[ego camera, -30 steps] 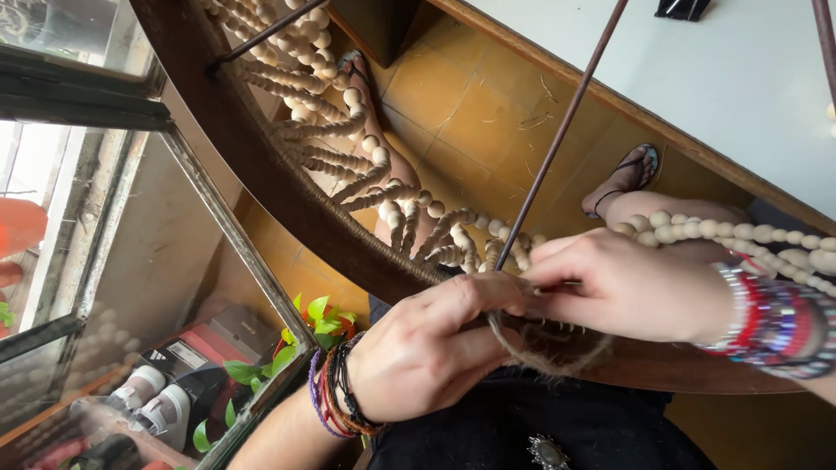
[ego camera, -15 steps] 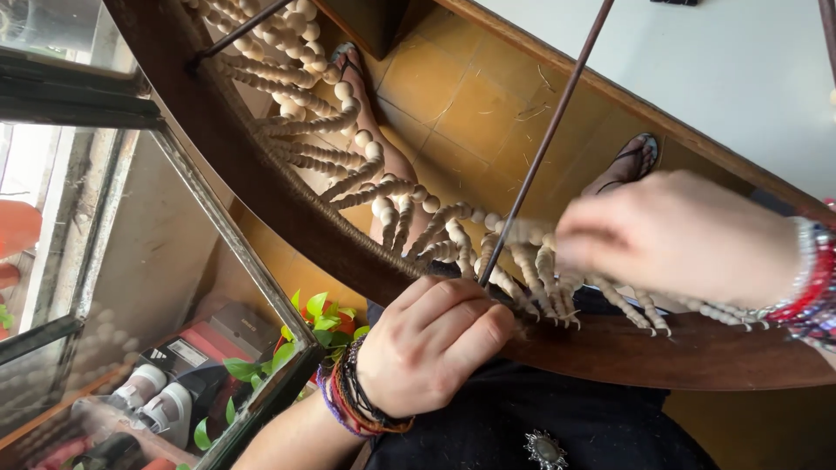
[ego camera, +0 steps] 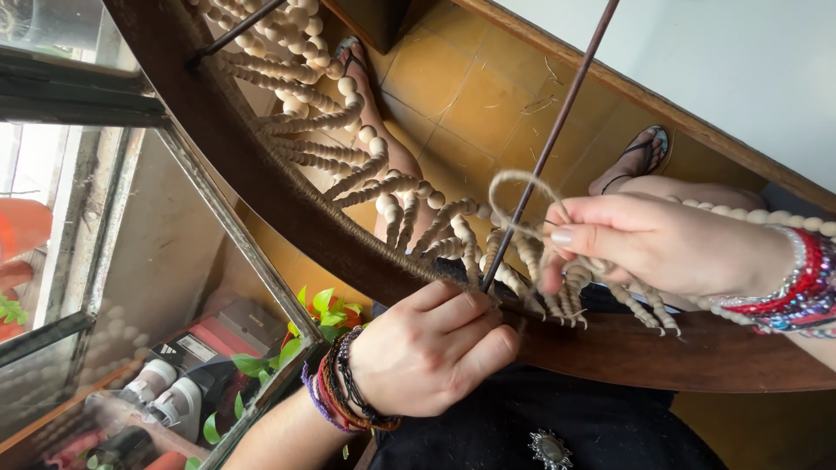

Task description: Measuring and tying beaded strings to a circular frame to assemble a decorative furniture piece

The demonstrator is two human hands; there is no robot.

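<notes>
Cord (ego camera: pixel 514 183), pale natural fibre, looped in the air beside a thin dark metal rod (ego camera: pixel 549 152); loop pinched between thumb and fingertips of right hand (ego camera: pixel 662 244), lifted just above the wooden frame's rim.

Right hand: closed on the cord, fingers extended toward the rod, wrist stacked with red, blue and silver bead bracelets (ego camera: pixel 805 283).

Left hand (ego camera: pixel 431 348): curled into a loose fist, knuckles pressed against the curved dark wooden frame (ego camera: pixel 261 174) at the foot of the rod; contents of the fist hidden, so grip cannot be told. Wrist banded with dark, red and purple bracelets (ego camera: pixel 344 392).

Frame: broad curved band of dark wood, running from upper left to lower right. Along its inner edge, a fringe of cord-wrapped strands (ego camera: pixel 418 218) threaded with pale wooden beads (ego camera: pixel 383 202), fanned side by side, the nearest strands touching the right hand's fingers.

Beyond the frame: ochre tiled floor (ego camera: pixel 470 96), two feet in sandals, one (ego camera: pixel 353 65) at upper centre, one (ego camera: pixel 640 157) to the right behind the rod. Pale wall panel (ego camera: pixel 740 61) at upper right.

Lower edge: dark garment with a small oval metal ornament (ego camera: pixel 550 448).

Left side: glass pane in a dark metal frame (ego camera: pixel 87 96); below it, green leaves (ego camera: pixel 318 313) and white shoes (ego camera: pixel 161 392).
</notes>
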